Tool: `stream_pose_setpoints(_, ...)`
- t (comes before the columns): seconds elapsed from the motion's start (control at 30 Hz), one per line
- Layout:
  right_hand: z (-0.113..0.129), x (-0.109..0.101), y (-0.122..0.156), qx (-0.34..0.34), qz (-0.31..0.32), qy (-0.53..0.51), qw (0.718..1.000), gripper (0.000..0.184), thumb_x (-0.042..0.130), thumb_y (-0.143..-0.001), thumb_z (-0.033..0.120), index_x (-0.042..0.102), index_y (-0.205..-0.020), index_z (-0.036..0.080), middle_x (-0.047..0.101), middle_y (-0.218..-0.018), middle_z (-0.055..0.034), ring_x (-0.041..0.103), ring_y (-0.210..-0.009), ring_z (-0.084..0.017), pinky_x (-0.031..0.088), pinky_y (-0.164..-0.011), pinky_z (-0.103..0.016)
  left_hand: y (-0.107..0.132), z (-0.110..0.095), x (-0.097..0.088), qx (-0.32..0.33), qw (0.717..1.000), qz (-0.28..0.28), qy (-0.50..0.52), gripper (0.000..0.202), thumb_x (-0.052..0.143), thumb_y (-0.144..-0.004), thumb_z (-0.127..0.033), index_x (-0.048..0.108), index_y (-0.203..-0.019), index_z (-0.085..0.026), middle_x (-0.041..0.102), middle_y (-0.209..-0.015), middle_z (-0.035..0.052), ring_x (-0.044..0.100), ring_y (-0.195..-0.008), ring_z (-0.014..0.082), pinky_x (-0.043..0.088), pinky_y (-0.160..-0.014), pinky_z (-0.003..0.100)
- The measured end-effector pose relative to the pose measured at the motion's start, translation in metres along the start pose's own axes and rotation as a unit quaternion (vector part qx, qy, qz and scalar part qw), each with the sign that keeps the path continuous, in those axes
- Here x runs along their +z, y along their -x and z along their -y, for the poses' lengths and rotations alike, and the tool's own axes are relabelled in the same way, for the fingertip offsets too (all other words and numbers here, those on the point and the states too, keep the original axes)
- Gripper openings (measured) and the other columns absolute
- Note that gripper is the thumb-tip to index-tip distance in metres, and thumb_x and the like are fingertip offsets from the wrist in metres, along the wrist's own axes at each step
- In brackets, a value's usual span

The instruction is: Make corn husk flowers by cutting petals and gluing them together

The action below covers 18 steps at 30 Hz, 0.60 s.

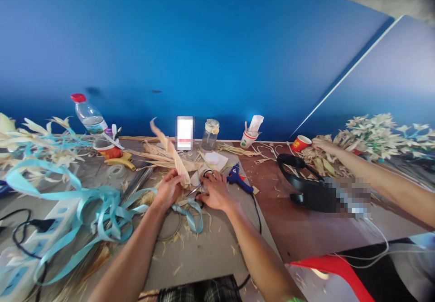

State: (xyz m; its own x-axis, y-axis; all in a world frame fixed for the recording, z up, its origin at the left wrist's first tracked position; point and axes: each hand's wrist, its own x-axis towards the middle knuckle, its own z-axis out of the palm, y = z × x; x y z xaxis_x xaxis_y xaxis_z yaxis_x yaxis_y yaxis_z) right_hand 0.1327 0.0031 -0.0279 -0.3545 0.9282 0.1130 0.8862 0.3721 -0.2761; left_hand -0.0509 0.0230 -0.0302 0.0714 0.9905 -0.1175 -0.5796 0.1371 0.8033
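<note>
My left hand (169,189) is closed on the lower end of a pale dried corn husk (169,147), whose tip curls upward to the left. My right hand (214,190) is closed around scissors (195,189), with the blades pointing toward the husk in my left hand. A light-blue ribbon (193,216) lies looped just below my hands. Beside my right hand rests a blue glue gun (239,179). More dried husks (159,155) lie behind my left hand, and a white paper (217,160) lies behind my right.
Blue ribbon piles and a white power strip (44,229) fill the left. A bottle (91,118), a red cup (108,148), a glass jar (210,135) and a white cup (249,139) stand along the blue wall. On the right, another person's hand (321,144) is near husks; a black headset (306,184) lies closer.
</note>
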Motion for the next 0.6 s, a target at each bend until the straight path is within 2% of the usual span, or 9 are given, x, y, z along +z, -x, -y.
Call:
stream_pose_setpoints(0.1,-0.001,-0.001,0.003,0.005,0.002,0.003,1.000,0.073,0.069,-0.066,0.056,0.049,-0.129,0.022,0.051,-0.129,-0.0116,0.029,-0.129,-0.035,0.016,-0.106,-0.052,0.000,0.002,0.000,-0.007,1.000,-0.019,0.005,0.024,0.075,-0.057,-0.021,0.066,-0.078,-0.016,0.071,-0.077,0.0021,0.065,-0.073,0.0157,0.051,-0.073,0.029)
stream_pose_setpoints(0.17,-0.002,-0.002,0.005,0.009,-0.006,0.005,1.000,0.074,0.070,-0.066,0.052,0.047,-0.130,0.022,0.052,-0.127,-0.0119,0.030,-0.127,-0.034,0.015,-0.107,-0.052,-0.001,0.002,-0.002,-0.018,0.999,-0.033,0.002,0.023,0.076,-0.056,-0.021,0.067,-0.077,-0.016,0.072,-0.079,0.0034,0.066,-0.074,0.0172,0.052,-0.071,0.029)
stream_pose_setpoints(0.27,-0.002,-0.003,0.007,0.015,-0.018,0.009,1.000,0.066,0.070,-0.069,0.039,0.049,-0.129,0.022,0.056,-0.120,-0.0112,0.034,-0.124,-0.032,0.013,-0.108,-0.052,0.000,-0.001,-0.004,-0.014,0.999,-0.033,0.008,0.026,0.075,-0.055,-0.020,0.068,-0.080,-0.015,0.073,-0.087,0.0064,0.067,-0.082,0.0204,0.053,-0.072,0.030)
stream_pose_setpoints(0.37,0.000,-0.003,0.008,0.024,-0.029,0.012,0.999,0.057,0.066,-0.072,0.028,0.051,-0.126,0.021,0.058,-0.116,-0.0110,0.037,-0.120,-0.030,0.012,-0.108,-0.051,0.001,-0.007,-0.003,0.012,0.999,-0.022,0.030,0.026,0.073,-0.061,-0.025,0.068,-0.083,-0.014,0.072,-0.094,0.0089,0.067,-0.090,0.0235,0.053,-0.078,0.034)
stream_pose_setpoints(0.6,-0.001,-0.006,0.010,0.015,-0.016,0.006,1.000,0.048,0.066,-0.073,0.031,0.055,-0.119,0.020,0.059,-0.115,-0.0097,0.042,-0.114,-0.029,0.019,-0.103,-0.048,0.001,-0.012,-0.004,0.038,0.998,-0.039,0.026,0.021,0.071,-0.065,-0.030,0.067,-0.077,-0.013,0.072,-0.085,0.0080,0.069,-0.082,0.0239,0.054,-0.081,0.039)
